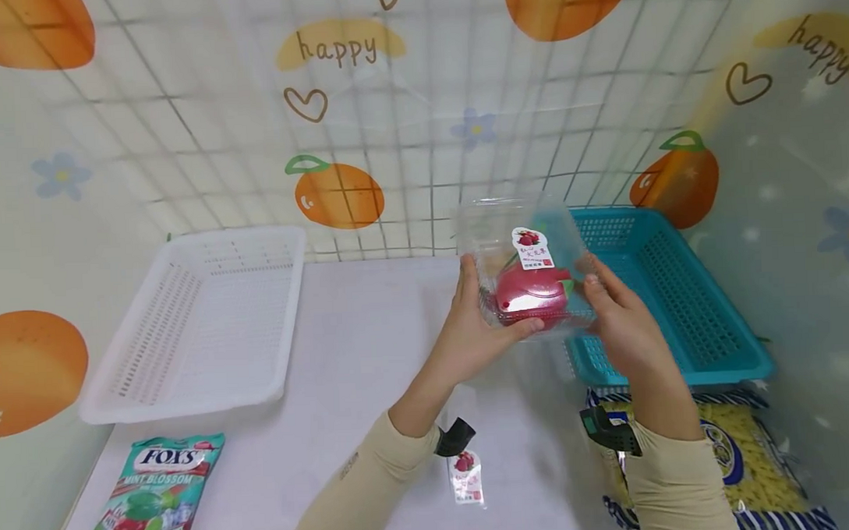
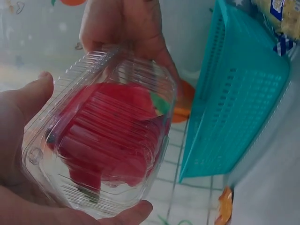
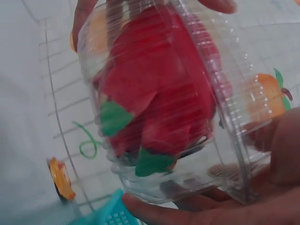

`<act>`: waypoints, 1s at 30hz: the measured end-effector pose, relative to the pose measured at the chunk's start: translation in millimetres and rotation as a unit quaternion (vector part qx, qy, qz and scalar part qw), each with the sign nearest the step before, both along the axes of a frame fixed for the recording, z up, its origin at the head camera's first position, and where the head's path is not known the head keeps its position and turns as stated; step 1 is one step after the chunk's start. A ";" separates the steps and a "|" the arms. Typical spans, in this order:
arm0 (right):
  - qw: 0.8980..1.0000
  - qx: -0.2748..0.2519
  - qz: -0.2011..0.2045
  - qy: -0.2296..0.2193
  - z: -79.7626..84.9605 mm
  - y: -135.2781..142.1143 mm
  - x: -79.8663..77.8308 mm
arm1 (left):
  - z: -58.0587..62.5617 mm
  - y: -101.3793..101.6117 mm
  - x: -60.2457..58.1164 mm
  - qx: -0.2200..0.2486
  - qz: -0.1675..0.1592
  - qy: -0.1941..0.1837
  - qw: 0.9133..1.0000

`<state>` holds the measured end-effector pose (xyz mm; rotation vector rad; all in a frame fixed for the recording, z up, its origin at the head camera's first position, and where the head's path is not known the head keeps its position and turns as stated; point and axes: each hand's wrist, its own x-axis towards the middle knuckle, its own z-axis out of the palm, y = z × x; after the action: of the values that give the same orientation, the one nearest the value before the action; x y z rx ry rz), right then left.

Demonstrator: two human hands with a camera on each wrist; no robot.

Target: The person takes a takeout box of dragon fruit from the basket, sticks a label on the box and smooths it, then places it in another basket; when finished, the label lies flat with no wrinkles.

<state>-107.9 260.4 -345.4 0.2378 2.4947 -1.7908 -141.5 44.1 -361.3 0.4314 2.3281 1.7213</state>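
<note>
A clear plastic clamshell box [image 1: 486, 224] is held up off the table between both hands, tilted, with a red dragon fruit [image 1: 531, 292] with green tips inside. A white label [image 1: 532, 249] with a fruit picture is on the box. My left hand [image 1: 476, 325] grips the box's left and near side, its thumb along the near edge. At the box's right side, my right hand [image 1: 626, 324] holds the edge between thumb and fingers. The wrist views show the fruit [image 2: 108, 131] through ribbed plastic, with fingers of both hands around the box.
Behind my right hand stands a teal basket [image 1: 721, 317]. A white basket [image 1: 188, 328] sits at the left. A FOX'S candy bag [image 1: 155, 493] lies front left, and a yellow pasta-like bag [image 1: 761, 464] front right. Another label [image 1: 467, 482] lies between my forearms.
</note>
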 end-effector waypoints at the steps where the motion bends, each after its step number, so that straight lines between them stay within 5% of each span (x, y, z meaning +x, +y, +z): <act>1: 1.000 0.003 0.002 -0.002 0.1 4.4 0.1 | 0.1 3.5 -0.2 -0.002 -0.003 0.001 1.000; 30: 0.996 0.075 0.025 -0.040 -10.8 118.5 13.4 | -11.4 92.4 -5.9 -0.075 -0.121 0.019 0.990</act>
<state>-94.5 378.8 -356.2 0.2464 2.5579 -1.5458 -147.5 136.5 -372.8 0.6917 2.2996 1.4281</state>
